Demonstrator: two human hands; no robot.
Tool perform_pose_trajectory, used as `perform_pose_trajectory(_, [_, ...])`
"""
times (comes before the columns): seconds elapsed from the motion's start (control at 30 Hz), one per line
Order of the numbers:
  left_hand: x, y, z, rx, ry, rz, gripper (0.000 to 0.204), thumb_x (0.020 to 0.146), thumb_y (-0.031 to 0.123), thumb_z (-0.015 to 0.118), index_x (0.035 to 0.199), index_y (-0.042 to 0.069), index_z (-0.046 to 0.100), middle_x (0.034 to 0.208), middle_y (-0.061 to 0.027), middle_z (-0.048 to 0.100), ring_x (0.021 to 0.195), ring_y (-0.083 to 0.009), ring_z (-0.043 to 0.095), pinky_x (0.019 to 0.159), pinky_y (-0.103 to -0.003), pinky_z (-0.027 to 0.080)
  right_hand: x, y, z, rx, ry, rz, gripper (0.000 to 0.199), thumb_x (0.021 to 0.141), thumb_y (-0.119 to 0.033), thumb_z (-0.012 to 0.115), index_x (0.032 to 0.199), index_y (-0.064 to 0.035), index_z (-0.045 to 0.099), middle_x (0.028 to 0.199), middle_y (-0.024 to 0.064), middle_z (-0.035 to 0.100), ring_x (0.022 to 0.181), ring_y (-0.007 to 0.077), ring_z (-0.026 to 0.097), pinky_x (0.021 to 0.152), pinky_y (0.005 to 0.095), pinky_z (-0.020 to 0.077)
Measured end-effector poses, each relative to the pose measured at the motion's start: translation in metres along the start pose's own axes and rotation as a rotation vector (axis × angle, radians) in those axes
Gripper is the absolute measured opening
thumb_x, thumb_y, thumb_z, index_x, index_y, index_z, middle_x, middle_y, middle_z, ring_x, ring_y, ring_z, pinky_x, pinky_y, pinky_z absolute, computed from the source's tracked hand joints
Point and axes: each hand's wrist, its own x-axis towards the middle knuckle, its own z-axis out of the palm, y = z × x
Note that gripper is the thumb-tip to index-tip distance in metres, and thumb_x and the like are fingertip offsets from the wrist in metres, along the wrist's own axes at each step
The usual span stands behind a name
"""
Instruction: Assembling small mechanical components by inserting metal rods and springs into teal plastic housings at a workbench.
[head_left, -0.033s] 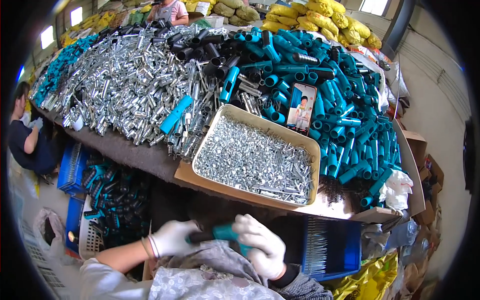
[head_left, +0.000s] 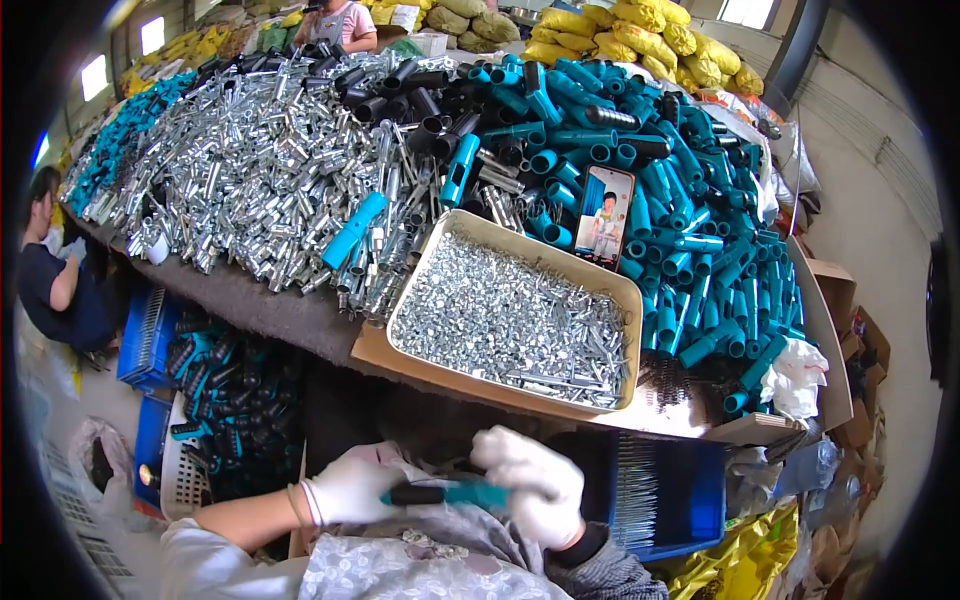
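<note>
Over my lap, my left hand (head_left: 352, 488), in a white glove, grips the black end of a teal-and-black tubular handle (head_left: 474, 493). My right hand (head_left: 538, 488), also gloved in white, closes around the teal end. The handle lies nearly level between the two hands, partly covered by the fingers. Beyond them on the bench, a cream tray (head_left: 520, 402) holds many small shiny metal parts. A heap of teal plastic sleeves (head_left: 690, 280) lies to its right, and a pile of silver metal tubes (head_left: 270, 150) spreads to its left.
A phone (head_left: 603, 215) leans on the teal heap. Under the bench's right side stands a blue bin (head_left: 690, 520) with thin metal rods. At lower left, teal-and-black handles (head_left: 235, 400) fill a white basket (head_left: 183, 470). Another person (head_left: 60, 270) sits at far left.
The handle has gone from slanted to nearly level. My right hand has shifted slightly right, and the left hand's grip has turned a little.
</note>
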Motion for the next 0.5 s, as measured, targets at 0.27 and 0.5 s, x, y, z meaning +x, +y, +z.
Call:
perform_pose_trajectory(0.27, [-0.012,-0.015,0.018,-0.112,0.084,-0.097,0.023,0.079,0.023,0.077,0.095,0.009,0.07,0.077,-0.0114,0.067,0.07,-0.0296,0.069,0.062,-0.038,0.054,0.017,-0.014,0.013,-0.179,-0.145,-0.128,0.029,0.082,-0.008,0.066,0.11,-0.0008,0.068,0.12,0.0212,0.066,0.119,0.0386,0.061,0.107,0.0476,0.0441])
perform_pose_trajectory(0.5, [-0.011,-0.022,0.005,-0.123,0.096,-0.383,0.023,0.077,0.014,0.08,0.092,0.002,0.068,0.078,-0.0139,0.067,0.072,-0.0304,0.07,0.064,-0.036,0.054,0.021,-0.021,0.029,-0.25,-0.078,-0.104,0.026,0.094,-0.013,0.051,0.103,0.0053,0.067,0.116,0.0242,0.067,0.116,0.0404,0.063,0.108,0.053,0.0409])
